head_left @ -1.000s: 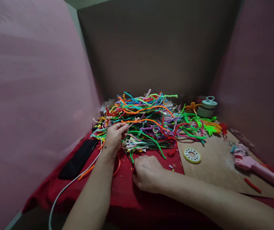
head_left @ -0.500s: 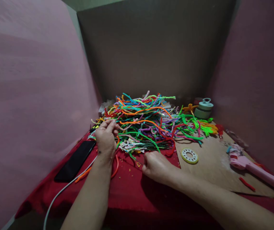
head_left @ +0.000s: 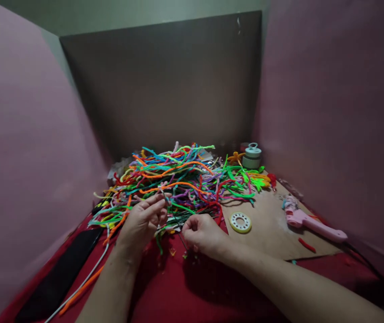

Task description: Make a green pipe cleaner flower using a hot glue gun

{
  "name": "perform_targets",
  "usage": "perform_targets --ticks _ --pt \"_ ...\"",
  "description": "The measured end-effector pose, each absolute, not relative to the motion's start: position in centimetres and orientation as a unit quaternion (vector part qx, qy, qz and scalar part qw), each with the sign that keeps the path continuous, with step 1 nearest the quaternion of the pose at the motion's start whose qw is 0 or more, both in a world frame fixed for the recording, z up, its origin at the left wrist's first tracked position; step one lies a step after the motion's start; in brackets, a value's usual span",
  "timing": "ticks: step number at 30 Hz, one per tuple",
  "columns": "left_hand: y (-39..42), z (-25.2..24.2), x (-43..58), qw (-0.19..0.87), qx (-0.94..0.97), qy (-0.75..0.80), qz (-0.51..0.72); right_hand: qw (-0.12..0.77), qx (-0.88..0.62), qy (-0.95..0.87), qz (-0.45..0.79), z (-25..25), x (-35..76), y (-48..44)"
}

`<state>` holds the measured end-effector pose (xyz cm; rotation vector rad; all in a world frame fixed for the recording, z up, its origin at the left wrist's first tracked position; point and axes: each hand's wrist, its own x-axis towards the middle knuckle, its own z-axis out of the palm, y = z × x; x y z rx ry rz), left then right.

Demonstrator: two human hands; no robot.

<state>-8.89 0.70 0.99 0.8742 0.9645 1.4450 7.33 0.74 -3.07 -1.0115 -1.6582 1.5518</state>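
Note:
A thin dark wire stem (head_left: 176, 218) runs at a slant between my hands, with a small pale tip at its upper end. My left hand (head_left: 143, 220) pinches it near that tip, thumb against fingers. Lower down, my right hand (head_left: 202, 233) is closed on the same wire, whose bottom end sticks out below the fingers. Just behind both hands lies a heap of colourful pipe cleaners (head_left: 174, 172). A bundle of dark wire stems (head_left: 201, 214) is partly hidden behind my right hand.
On the brown board (head_left: 265, 237) lie a yellow-rimmed tape roll (head_left: 240, 222), a pink glue gun (head_left: 312, 224) and a short red pipe cleaner piece (head_left: 306, 245). A pale green container (head_left: 252, 157) stands behind. At left are a black phone (head_left: 60, 273) and a white cable (head_left: 87, 280) on red cloth.
My hands have come closer together, and the wire is now raised between them. The camera view has shifted, so the heap and board appear further left.

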Motion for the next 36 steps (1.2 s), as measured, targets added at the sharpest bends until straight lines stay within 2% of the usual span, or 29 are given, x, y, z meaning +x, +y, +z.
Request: perform_targets --ticks 16,21,27,30,32,34,36 --pt "1.7 0.5 -7.4 0.558 0.334 0.41 0.639 0.303 -0.332 -0.653 0.609 -3.9 7.4 1.9" --pt "2.6 1.7 -6.4 0.564 0.35 0.373 0.648 0.362 -0.331 -0.627 0.606 -2.4 8.1 2.1" --pt "3.1 3.4 -3.9 0.631 0.299 0.36 0.619 0.397 -0.365 -0.6 0.59 -1.1 9.9 3.1" --pt "3.6 2.6 -2.8 0.642 0.301 0.366 0.603 0.381 -0.398 -0.651 0.523 -0.6 11.3 3.7" --pt "3.8 1.6 -2.3 0.661 0.318 0.354 0.58 0.328 -0.426 -0.734 0.416 0.1 12.6 4.3" --pt "3.6 0.7 -1.9 0.673 0.324 0.354 0.563 0.25 -0.461 -0.814 0.25 1.0 14.4 5.4" --pt "3.2 0.1 -1.8 0.673 0.327 0.37 0.55 0.216 -0.489 -0.821 0.2 2.1 16.8 7.3"
